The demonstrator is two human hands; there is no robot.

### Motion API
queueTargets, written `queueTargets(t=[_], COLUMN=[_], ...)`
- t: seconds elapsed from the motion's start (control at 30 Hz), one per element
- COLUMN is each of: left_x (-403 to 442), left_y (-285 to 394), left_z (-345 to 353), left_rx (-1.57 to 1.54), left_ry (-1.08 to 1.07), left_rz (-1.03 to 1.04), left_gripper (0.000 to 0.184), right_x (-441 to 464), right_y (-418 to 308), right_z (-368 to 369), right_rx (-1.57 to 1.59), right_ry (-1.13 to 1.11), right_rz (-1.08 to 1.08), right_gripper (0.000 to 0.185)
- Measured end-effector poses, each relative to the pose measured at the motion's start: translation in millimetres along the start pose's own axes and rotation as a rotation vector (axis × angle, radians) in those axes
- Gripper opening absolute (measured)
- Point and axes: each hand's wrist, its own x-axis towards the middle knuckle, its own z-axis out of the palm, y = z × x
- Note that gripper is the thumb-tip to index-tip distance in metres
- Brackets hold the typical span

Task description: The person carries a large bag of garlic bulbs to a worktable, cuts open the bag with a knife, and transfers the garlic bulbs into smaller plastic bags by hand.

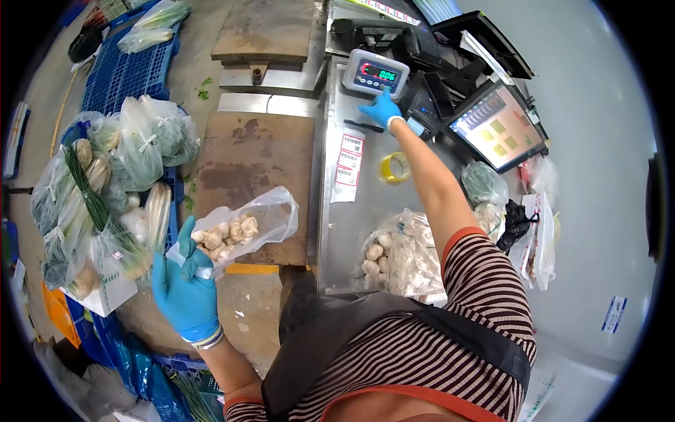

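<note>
My left hand point(186, 295), in a blue glove, pinches the gathered end of a clear plastic bag point(271, 211). Pale, knobbly bulbs that look like garlic point(226, 238) fill the bag's near part. The bag is seen over a stained brown platform point(253, 162); whether it rests there I cannot tell. My right hand point(383, 110), also gloved in blue, reaches to a weighing display point(376, 74) with green digits reading 0.06. Its index finger points at the lower edge, by the buttons, with the thumb apart. Nothing shows in this hand.
On the metal counter point(351, 239) lie a printed label strip point(347, 165), a yellow tape roll point(395, 168) and a larger bag of bulbs point(401, 257). A touchscreen point(498, 126) stands at the right. Bagged vegetables point(151, 141) and a blue pallet point(130, 70) are at the left.
</note>
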Motion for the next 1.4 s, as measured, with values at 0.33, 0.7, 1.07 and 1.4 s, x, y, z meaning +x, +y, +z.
queueTargets(t=[0.33, 0.7, 1.07, 1.4], left_x=[-7.2, 31.5, 56.7, 59.5], left_y=[4.4, 0.0, -1.1, -25.0], left_z=[-14.3, -36.7, -231.8, -233.1], left_rx=[0.152, 0.153, 0.961, 1.039], left_ry=[0.004, 0.178, 0.396, 0.54], left_rz=[0.005, 0.039, 0.088, 0.089], left_gripper=[0.068, 0.063, 0.023, 0.029], right_x=[11.2, -135.7, -123.1, -217.4], right_y=[-0.3, -195.2, -241.2, -195.1], right_z=[5.9, 92.4, 152.1, 83.2], right_rx=[-0.253, 0.516, 0.91, 0.587], right_ry=[-0.065, -0.47, -0.596, -0.085], right_rz=[0.078, -0.33, -0.079, -0.143], right_gripper=[0.087, 0.045, 0.026, 0.069])
